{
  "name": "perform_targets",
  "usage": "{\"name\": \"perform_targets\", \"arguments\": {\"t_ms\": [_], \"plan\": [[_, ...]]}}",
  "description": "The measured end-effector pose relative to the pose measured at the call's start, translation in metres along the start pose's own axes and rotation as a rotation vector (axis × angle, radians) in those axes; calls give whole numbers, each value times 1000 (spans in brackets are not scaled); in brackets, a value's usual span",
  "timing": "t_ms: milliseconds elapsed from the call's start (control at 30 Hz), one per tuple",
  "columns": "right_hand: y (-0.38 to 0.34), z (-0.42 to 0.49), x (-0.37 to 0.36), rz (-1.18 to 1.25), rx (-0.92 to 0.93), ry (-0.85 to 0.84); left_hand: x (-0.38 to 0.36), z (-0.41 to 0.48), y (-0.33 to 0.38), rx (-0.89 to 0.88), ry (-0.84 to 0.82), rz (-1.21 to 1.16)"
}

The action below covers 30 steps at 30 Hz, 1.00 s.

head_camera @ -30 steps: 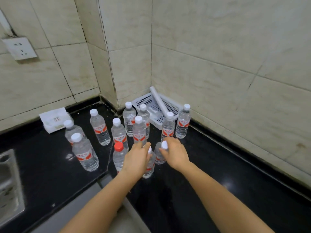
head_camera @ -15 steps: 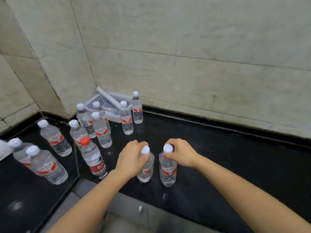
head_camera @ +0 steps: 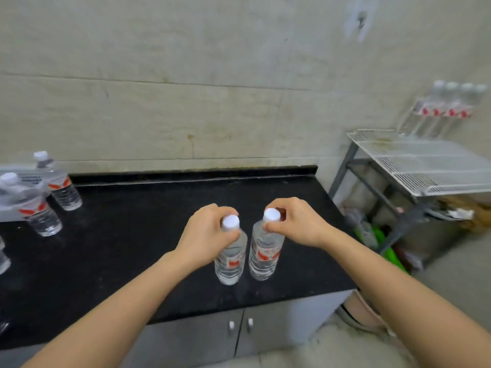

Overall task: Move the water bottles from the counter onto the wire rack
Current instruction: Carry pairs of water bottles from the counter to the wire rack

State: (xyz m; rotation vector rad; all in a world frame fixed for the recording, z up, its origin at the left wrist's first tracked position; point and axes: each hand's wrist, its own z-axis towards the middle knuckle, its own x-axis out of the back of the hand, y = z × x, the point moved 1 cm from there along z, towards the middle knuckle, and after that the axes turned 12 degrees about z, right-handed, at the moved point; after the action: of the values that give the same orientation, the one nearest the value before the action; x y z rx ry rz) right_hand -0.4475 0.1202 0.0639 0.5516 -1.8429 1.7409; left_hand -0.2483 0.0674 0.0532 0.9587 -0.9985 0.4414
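Note:
My left hand (head_camera: 206, 232) grips the neck of a clear water bottle (head_camera: 230, 258) with a white cap and red label. My right hand (head_camera: 295, 224) grips the neck of a second such bottle (head_camera: 265, 257). Both bottles hang upright, side by side, over the black counter (head_camera: 148, 221). The white wire rack (head_camera: 422, 166) stands to the right, beyond the counter's end. Several bottles (head_camera: 451, 104) stand in a row at its back. Two more bottles (head_camera: 59, 183) (head_camera: 34, 207) remain at the counter's left edge.
A tiled wall runs behind the counter. Grey cabinet doors (head_camera: 239, 333) sit below the counter's front edge. Under the rack lie bags and green items (head_camera: 382, 243) on the floor. A white basket (head_camera: 16, 179) is partly seen at far left.
My view has swung right, away from the bottle cluster; the wire rack has come into sight. Both hands have carried their bottles rightward along the counter, still gripping the necks.

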Motion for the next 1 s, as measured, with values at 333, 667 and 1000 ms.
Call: {"name": "perform_targets", "arguments": {"t_ms": [333,667,1000], "plan": [[88,-83,195,-20,25,298,-56,56,193,-162,34,-135],[135,-129,367,52,48,500,-70,138,367,-397,35,-270],[190,-105,510,62,85,702,-115,253,489,-534,-5,-488]]}}
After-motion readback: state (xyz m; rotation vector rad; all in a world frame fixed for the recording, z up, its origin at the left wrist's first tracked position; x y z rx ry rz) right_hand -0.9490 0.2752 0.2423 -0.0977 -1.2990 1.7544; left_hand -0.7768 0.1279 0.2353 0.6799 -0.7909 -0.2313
